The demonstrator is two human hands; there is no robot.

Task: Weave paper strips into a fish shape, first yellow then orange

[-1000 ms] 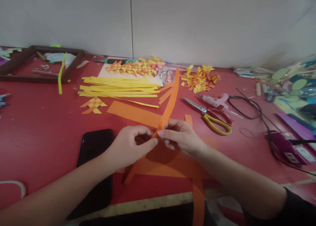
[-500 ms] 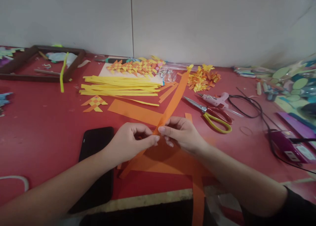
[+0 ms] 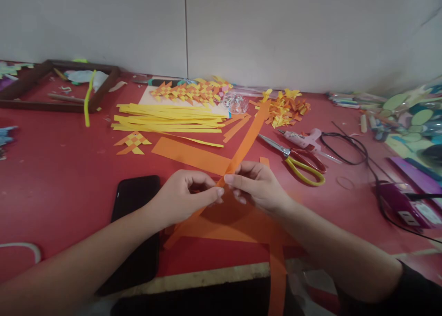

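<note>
A long orange paper strip [image 3: 251,134] runs slantwise between my two hands, its far end up near a heap of folded pieces. My left hand [image 3: 193,191] pinches the strip between thumb and fingers. Close beside it, my right hand [image 3: 253,185] pinches the same strip a little higher up. Under my hands lie wide orange paper sheets [image 3: 238,228]; one narrow piece hangs over the table's front edge. Another orange paper piece [image 3: 188,155] lies just beyond. The fingertips of both hands partly hide the strip's middle.
Yellow paper strips [image 3: 169,118] and a woven paper fish [image 3: 134,142] lie beyond my hands. Scissors [image 3: 293,159], a pink glue gun [image 3: 305,139] and its cable are to the right. A black phone [image 3: 134,233] rests by my left forearm. A wooden frame [image 3: 41,105] is far left.
The strip's upper part has tilted slightly further to the right. Both hands keep their pinch on it, having shifted only a little.
</note>
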